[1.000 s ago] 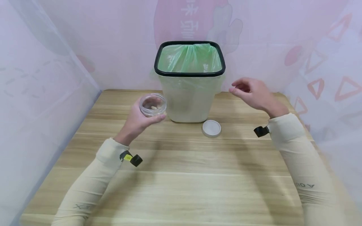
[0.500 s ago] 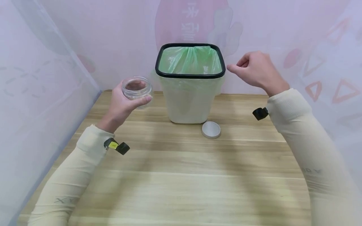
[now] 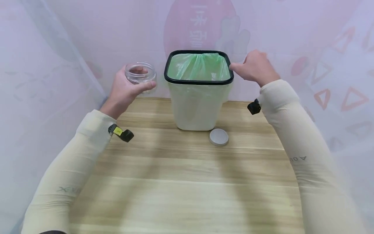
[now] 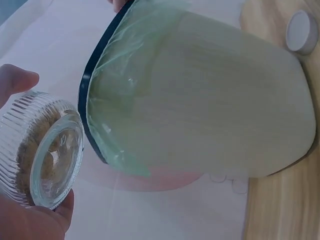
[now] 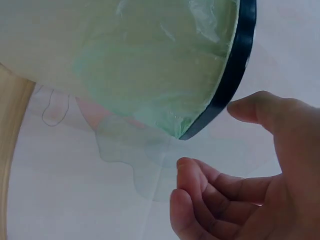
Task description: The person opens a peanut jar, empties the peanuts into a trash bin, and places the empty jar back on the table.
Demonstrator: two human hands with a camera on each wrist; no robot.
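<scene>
Apparently the step in hand is readying the bin (image 3: 195, 107): the right hand (image 3: 255, 67) is at the right side of the rim (image 3: 198, 82) while the left hand (image 3: 122, 87) holds the jar (image 3: 141, 78) out of the way. Its fingers are curled round the glass, mouth up, raised beyond the far edge of the surface (image 3: 187, 172), to the left of the bin. The bin stands by the middle of that edge; the lid (image 3: 218, 136) lies just beside the near right corner of its base.

The next move seems to call for the right thumb and fingers to settle on the rim for a firm hold, with the jar kept upright meanwhile.

The right wrist view makes the gap plain: the fingers are loosely bent, the thumb well parted from them, nothing held between. The thumb tip is at the rim's corner, though whether it touches I cannot tell. The head view has these fingers mostly hidden behind the hand. It alone looks down on the bag (image 3: 190, 66) lining the inside. Only the left wrist view, from under the jar, clearly shows brownish lumps (image 4: 47, 165) inside; what they are is hard to say.
</scene>
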